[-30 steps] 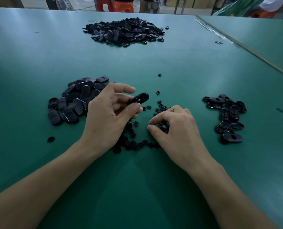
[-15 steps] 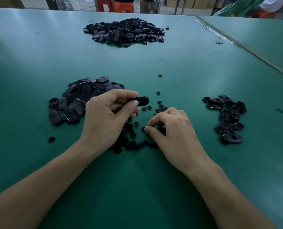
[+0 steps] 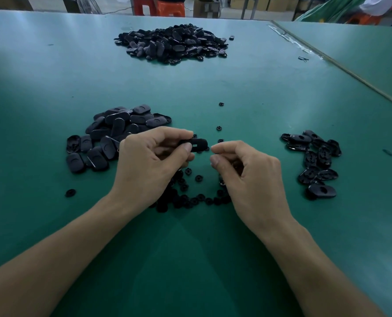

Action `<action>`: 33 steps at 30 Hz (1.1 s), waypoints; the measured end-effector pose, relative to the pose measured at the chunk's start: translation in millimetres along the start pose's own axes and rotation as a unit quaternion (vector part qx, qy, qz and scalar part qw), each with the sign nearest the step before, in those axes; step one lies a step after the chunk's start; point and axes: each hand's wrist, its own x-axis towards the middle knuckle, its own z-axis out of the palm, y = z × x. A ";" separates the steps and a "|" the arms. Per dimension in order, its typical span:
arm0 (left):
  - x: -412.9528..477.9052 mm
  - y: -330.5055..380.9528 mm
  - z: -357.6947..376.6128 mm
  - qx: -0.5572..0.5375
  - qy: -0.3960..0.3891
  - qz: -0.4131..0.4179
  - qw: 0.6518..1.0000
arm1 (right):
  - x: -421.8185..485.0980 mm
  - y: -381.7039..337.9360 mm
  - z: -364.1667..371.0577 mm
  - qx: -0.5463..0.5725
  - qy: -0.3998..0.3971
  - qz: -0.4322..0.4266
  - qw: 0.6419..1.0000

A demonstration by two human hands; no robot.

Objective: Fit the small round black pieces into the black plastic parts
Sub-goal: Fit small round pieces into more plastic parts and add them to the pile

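Your left hand (image 3: 154,165) pinches an oval black part (image 3: 197,144) above the scattered round pieces (image 3: 190,199). Your right hand (image 3: 247,179) is above them too, thumb and forefinger nearly closed (piece inside? can't tell). Next, line up and press home.

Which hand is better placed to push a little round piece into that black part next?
Right. The right hand has its curled fingertips just beside the part, which the left hand holds up. Whether they pinch anything is hidden.
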 end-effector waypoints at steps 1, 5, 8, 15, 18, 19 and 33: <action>0.1 -0.5 -0.2 0.002 -0.001 0.001 1.000 | 0.3 -0.1 0.1 0.004 0.005 -0.003 1.000; -0.1 -1.6 -0.1 0.002 -0.004 0.001 1.000 | 1.1 0.1 -1.0 0.033 0.025 -0.007 0.999; -0.7 -1.6 -0.1 0.010 -0.007 0.004 1.000 | 1.6 0.7 -1.4 0.068 0.027 0.021 0.997; -0.3 -2.0 -0.3 0.020 -0.007 0.012 1.000 | 2.9 0.2 -2.6 0.076 0.021 0.033 0.996; -0.8 -1.1 -0.2 0.026 -0.009 0.014 1.000 | 2.7 -1.2 -3.4 0.052 0.019 0.024 0.998; -0.7 -1.0 -0.6 0.026 -0.010 0.014 1.000 | 2.7 -1.4 -3.4 0.055 0.017 0.026 0.998; -0.6 -2.1 -1.0 0.030 -0.024 0.020 0.999 | 4.0 0.8 -2.3 0.121 0.011 0.053 0.991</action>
